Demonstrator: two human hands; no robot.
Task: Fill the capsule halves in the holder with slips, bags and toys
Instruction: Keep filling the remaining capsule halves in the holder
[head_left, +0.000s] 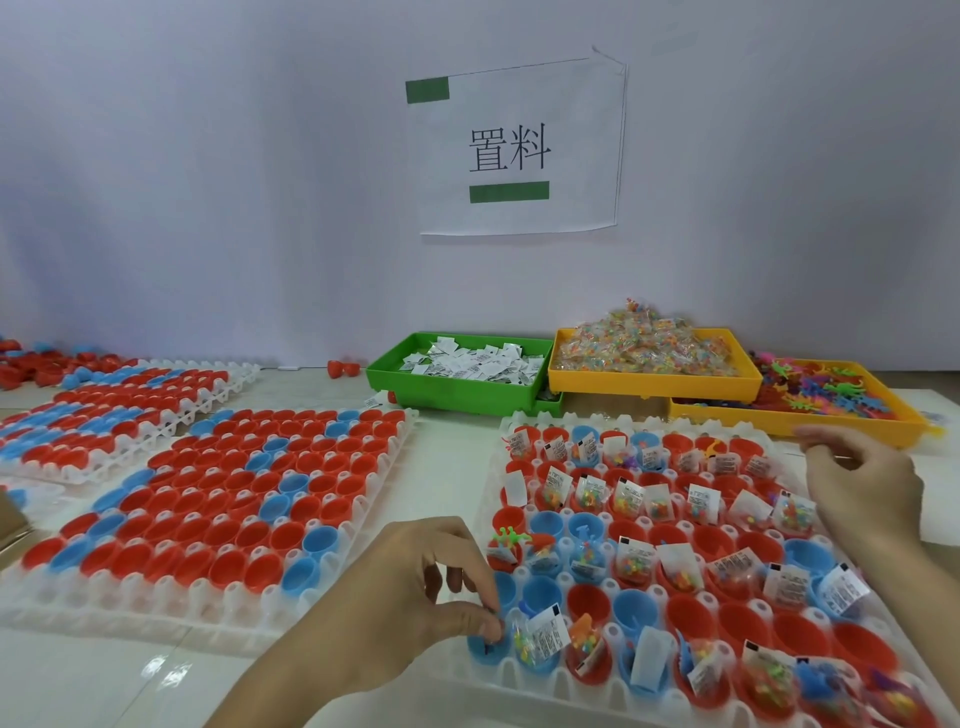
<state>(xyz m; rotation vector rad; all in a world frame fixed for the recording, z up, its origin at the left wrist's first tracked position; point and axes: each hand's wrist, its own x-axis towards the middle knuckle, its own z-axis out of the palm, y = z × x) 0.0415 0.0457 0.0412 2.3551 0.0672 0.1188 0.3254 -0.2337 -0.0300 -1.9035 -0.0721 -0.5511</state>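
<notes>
**A:** What is the room like?

**B:** A pale glossy table (457, 467) stands against a lilac wall (208, 182). A paper sign (519, 148) with two characters hangs on it.

**A:** Where is the holder?

**B:** The white holder (524, 691) lies flat under both hands, long side running away from the viewer. Its red and blue capsule halves (589, 603) open upward; many hold slips (550, 631), bags and toys.

**A:** And the hands?

**B:** The left hand (415, 587) curls, fingertips in a blue half at the near left corner; whether it pinches anything is unclear. The right hand (857, 478) hovers, loosely curled, over the far right edge.

**A:** Beyond the fingers?

**B:** A green tray (457, 389) of slips, a yellow tray (649, 383) of bags (649, 345), another tray (810, 421) of toys (831, 389). Left lie holders (218, 509) of empty halves.
</notes>
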